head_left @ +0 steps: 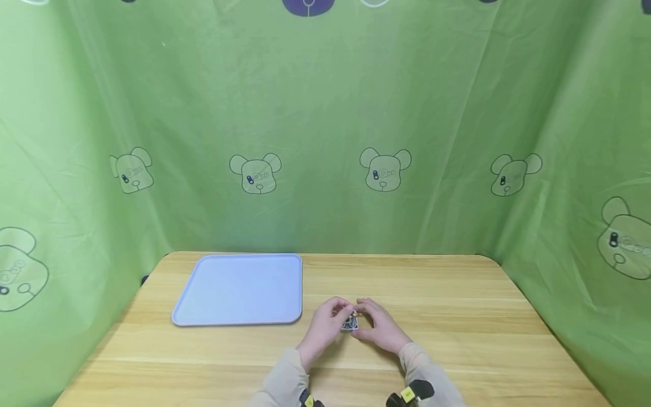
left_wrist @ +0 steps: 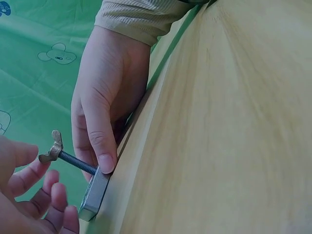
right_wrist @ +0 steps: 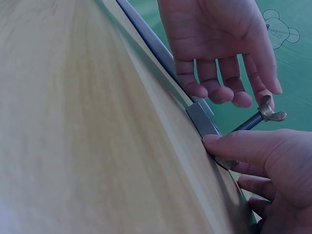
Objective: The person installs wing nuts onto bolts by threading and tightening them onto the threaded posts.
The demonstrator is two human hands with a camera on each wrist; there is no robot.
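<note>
A small grey metal block (left_wrist: 96, 195) stands on the wooden table with a threaded bolt (left_wrist: 77, 162) rising from it. A brass-coloured wing nut (left_wrist: 52, 148) sits at the bolt's upper end. My right hand (right_wrist: 287, 165) grips the block, its thumb on the near side and fingers behind. My left hand (left_wrist: 24, 195) is at the wing nut, fingers loosely bent. Its index fingertip touches one wing, while the thumb looks slightly apart from it. In the head view, the left hand (head_left: 325, 325) and right hand (head_left: 378, 328) partly hide the metal piece (head_left: 350, 325).
To the left of the hands lies a pale blue-lilac tray (head_left: 244, 324) with a raised rim. The wooden table (head_left: 447, 294) is surrounded by a green curtain (head_left: 315, 102) printed with bear heads at its back and sides.
</note>
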